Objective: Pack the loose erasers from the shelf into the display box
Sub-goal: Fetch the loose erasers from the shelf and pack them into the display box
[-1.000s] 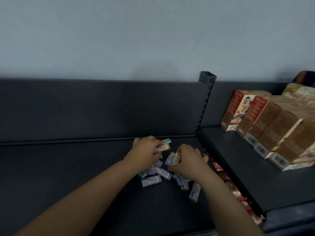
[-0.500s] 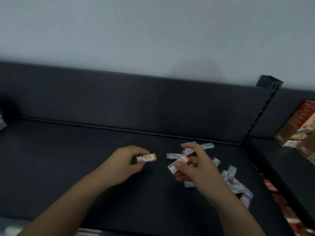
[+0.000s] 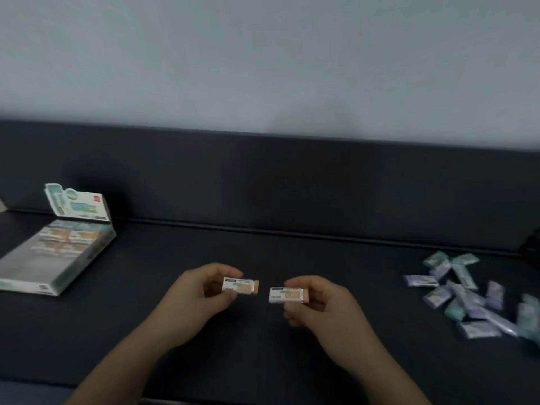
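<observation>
— Where are the hands?

— Both are low over the dark shelf (image 3: 263, 252), at about six o'clock in the view. The left hand (image 3: 193, 302) has its grip clamped on a first eraser (image 3: 240, 286), held between thumb and curled fingers, with the peach end pointing to three o'clock.

— And the other?

— The right hand (image 3: 324, 308) has its grip clamped on a second eraser (image 3: 287, 295), pinched at its right end and lying about level. The two erasers are near each other but not touching.

— Where's the box?

— The display box (image 3: 84, 266) lies on the shelf at nine o'clock from the hands, well apart from them. It is open on top. Its header card (image 3: 79, 204) stands up at the far end, in front of the back panel (image 3: 263, 176). Packed erasers (image 3: 70, 239) show in the far half of the box, too blurred to count.

— And the loose ones?

— A pile of erasers (image 3: 473, 296) in green and lilac wrappers lies on the shelf at three o'clock from the hands, well apart from them, and some overlap.

— Anything above?

— A pale wall (image 3: 263, 54), at twelve o'clock.
</observation>
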`<state>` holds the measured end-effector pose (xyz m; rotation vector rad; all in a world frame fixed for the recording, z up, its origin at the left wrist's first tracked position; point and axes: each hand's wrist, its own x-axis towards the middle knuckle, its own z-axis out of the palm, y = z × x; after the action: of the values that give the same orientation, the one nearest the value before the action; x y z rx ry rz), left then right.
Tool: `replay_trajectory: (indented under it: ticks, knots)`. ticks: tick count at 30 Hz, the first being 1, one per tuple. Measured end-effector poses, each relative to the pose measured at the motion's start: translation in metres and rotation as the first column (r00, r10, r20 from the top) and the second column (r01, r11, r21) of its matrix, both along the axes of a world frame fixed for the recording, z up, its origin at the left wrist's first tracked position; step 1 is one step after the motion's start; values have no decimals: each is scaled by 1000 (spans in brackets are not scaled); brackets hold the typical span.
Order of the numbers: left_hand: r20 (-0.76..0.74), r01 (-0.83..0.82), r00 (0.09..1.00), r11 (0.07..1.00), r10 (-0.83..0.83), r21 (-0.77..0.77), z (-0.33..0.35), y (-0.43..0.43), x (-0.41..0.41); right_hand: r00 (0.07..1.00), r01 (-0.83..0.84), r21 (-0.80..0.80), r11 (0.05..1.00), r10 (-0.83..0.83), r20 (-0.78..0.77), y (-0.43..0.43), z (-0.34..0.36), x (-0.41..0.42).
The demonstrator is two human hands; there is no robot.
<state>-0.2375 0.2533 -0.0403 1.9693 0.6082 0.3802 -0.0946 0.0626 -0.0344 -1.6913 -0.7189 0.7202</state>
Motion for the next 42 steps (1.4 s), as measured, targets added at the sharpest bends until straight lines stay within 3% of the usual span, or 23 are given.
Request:
replay_trajectory:
  ticks: [4,8,21,26,33,42]
  knots:
    - [58,-45,997,989,53,-140,3,36,-29,1000,12,-34,999,-12,5,35,-3,-29]
    - [57,-71,995,982,82,-172,3,60,-49,1000,11,-64,998,-11,5,58,0,-44]
    - [105,-194,972,971,209,-142,10,80,-98,986,-141,-19,990,142,87,116,17,-70]
    - [124,-241,961,969,245,-51,17,105,-125,972,-204,-12,979,204,116,152,20,-89]
    - [110,-136,985,991,134,12,20,162,-164,972,-198,13,980,195,131,202,19,-130]
    - [64,37,997,999,-35,-36,41,257,-204,992,-91,76,993,83,95,277,24,-193]
